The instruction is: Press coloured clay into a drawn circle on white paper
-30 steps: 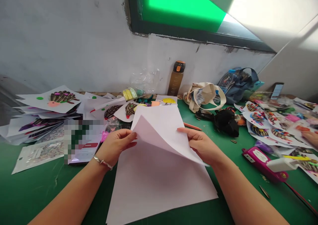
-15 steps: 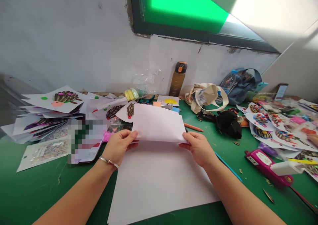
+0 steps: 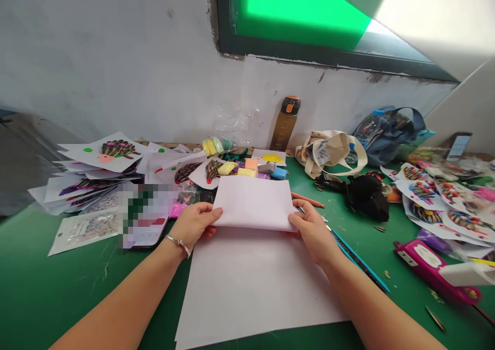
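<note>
My left hand (image 3: 197, 223) and my right hand (image 3: 311, 231) grip the two sides of a white sheet of paper (image 3: 253, 205), thumbs on top and fingers beneath. A straight edge of this sheet runs between the thumbs, above larger white paper (image 3: 263, 288) lying on the table. Whether the held piece is a folded-over part of that paper or a separate sheet, I cannot tell. A silver bracelet (image 3: 180, 244) circles my left wrist. Just past the held paper lie small blocks of coloured clay (image 3: 247, 172). Blue pencils (image 3: 358, 260) lie beside my right forearm.
A stack of decorated sheets (image 3: 88, 172) and a phone (image 3: 149, 226) are on the left. Behind stand a brown bottle (image 3: 285, 126) and a cream bag (image 3: 327, 151). To the right are a black bag (image 3: 367, 195), a magenta glue gun (image 3: 433, 272) and more decorated cards (image 3: 429, 195).
The held paper's far edge has come down, uncovering the clay blocks behind it. Both hands still grip its sides. The view has shifted, so the scene sits further right.
</note>
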Available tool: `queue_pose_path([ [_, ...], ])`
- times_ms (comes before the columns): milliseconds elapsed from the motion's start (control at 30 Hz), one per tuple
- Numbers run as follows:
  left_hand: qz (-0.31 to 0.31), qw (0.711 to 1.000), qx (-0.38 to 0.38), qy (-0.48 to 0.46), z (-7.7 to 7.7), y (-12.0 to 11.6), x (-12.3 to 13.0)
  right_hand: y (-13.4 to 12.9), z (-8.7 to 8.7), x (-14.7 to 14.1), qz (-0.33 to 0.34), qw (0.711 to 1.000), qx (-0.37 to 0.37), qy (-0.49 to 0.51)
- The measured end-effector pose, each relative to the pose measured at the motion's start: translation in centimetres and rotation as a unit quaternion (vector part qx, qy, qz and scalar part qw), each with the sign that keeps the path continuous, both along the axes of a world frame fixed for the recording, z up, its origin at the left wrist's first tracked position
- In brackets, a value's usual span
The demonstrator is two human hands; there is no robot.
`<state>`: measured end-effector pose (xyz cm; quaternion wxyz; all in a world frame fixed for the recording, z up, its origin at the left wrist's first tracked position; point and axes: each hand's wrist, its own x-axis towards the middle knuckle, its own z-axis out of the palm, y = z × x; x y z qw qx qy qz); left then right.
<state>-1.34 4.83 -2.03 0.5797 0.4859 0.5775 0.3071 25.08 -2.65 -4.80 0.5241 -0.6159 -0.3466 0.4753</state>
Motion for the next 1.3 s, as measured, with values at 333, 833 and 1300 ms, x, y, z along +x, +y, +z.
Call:
queue_pose_path([
  [333,-0.017,1.0,0.011,-0.006,0.1,-0.3,0.1,0.0,0.7,0.2,0.007,0.991,-0.042,0.131],
  [833,-0.015,0.992,-0.028,-0.123,0.0,-0.3,0.5,0.1,0.9,-0.1,-0.005,0.989,0.047,0.137],
  [1300,-0.028,0.997,0.07,0.0,0.9,-0.9,1.1,0.2,0.5,-0.1,-0.073,0.993,0.085,-0.021],
])
